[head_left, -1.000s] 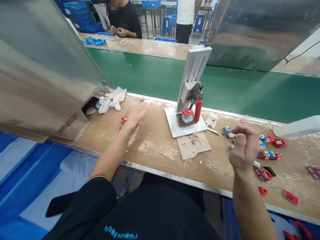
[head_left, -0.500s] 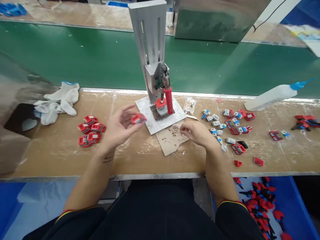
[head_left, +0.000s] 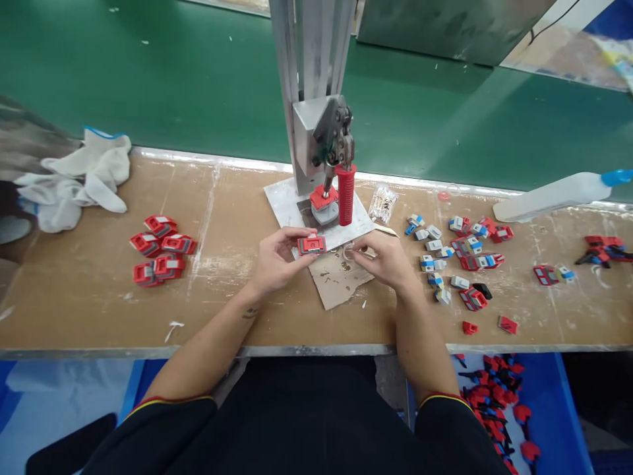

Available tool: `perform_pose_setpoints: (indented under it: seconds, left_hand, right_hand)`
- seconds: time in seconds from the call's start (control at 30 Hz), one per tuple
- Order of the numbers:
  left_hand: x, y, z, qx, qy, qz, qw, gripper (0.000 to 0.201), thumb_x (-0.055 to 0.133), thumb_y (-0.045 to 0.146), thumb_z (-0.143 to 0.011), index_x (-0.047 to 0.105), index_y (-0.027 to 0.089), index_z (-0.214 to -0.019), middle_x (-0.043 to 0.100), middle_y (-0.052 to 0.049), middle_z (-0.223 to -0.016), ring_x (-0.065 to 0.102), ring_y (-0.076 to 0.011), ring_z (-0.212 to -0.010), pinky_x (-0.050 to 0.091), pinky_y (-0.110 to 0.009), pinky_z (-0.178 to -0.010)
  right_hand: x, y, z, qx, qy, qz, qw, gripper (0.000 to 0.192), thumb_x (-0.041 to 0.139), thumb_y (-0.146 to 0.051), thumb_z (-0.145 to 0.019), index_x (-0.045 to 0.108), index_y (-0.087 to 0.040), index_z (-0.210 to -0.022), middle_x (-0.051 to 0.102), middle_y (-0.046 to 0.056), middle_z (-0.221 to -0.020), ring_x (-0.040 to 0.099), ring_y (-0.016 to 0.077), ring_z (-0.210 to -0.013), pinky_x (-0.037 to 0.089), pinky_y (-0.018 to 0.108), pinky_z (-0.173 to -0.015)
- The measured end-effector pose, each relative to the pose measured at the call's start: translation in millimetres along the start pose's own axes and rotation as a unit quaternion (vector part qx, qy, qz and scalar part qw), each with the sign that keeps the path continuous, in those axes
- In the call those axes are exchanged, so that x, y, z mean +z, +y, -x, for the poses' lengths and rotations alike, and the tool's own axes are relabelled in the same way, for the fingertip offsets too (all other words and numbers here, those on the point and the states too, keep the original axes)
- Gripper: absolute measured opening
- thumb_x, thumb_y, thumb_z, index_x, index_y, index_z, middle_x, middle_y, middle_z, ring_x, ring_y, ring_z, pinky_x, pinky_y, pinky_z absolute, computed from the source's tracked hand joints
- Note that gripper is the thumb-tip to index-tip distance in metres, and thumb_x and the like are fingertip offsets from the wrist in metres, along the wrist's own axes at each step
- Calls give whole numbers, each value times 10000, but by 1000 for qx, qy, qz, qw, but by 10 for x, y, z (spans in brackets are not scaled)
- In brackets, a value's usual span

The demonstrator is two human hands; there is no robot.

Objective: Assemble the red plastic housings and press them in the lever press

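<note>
In the head view, my left hand [head_left: 281,258] pinches a red and grey plastic toy part [head_left: 311,245] by its edge, held level in front of the press. My right hand [head_left: 384,256] is closed in a pinch on a thin pale stick that looks like a cotton swab [head_left: 354,249]. Its tip is over a small round clear dish [head_left: 347,252] on a stained cardboard piece [head_left: 336,284]. Just behind my hands stands a toggle clamp press with a red handle [head_left: 345,196]; under its plunger sits a red and white part [head_left: 324,205].
Several red parts [head_left: 163,244] lie on the left by white gloves [head_left: 93,171]. To the right are a bag of cotton swabs [head_left: 383,201], small white and blue parts [head_left: 434,245], red assemblies [head_left: 475,254] and a white bottle [head_left: 554,196]. A blue bin [head_left: 548,409] stands below.
My left hand has moved right with the red part, bringing it in front of the press near my right hand. The right hand stays by the dish. The view has shifted closer.
</note>
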State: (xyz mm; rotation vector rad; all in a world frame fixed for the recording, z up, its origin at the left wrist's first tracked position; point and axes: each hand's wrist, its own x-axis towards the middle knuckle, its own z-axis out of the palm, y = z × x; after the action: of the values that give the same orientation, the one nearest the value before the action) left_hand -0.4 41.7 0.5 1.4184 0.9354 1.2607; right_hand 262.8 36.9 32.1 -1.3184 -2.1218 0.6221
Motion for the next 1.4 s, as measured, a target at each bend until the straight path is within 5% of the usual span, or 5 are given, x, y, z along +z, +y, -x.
perform_pose_setpoints:
  seconds: [0.13,0.23,0.37,0.67,1.4]
  left_hand:
    - [57,-7,47,40,-7,-34,999,337,883,322,-799,762,190,-1085,823,-126,-1146,802,-240,-1060,673,-393,-956]
    - [95,8,86,76,-28,-58,995,280,879,286,-808,768,213,-1054,829,-110,-1135,806,-240,-1059,676,-405,-958]
    - [146,56,121,103,-46,-67,991,283,888,239,-799,769,217,-1055,836,-100,-1094,814,-235,-1038,683,-391,-937]
    - [167,40,154,101,-54,-70,991,303,904,286,-790,769,208,-1049,838,-102,-1050,821,-234,-981,685,-373,-890]
    - [171,75,164,129,-60,-71,987,300,886,233,-802,768,216,-1078,835,-88,-1047,817,-217,-971,674,-339,-878]
  right_hand:
    - [-69,-32,35,-6,4,-41,999,114,702,-194,-846,698,-228,-738,746,-3,-727,629,140,-649,471,280,-639]
    - [-154,-119,102,-5,115,-121,986,133,761,-204,-849,697,-239,-738,734,-15,-687,611,135,-600,439,284,-566]
    - [-106,-297,109,-64,218,-288,930,178,823,-278,-853,691,-259,-736,717,-13,-653,646,157,-613,510,320,-588]
    - [140,-407,81,-35,181,-340,922,171,843,-279,-841,705,-249,-747,747,0,-690,687,166,-644,552,329,-605]
    - [159,-458,81,-57,180,-273,943,142,813,-200,-842,706,-255,-766,774,4,-706,709,168,-639,545,317,-575]
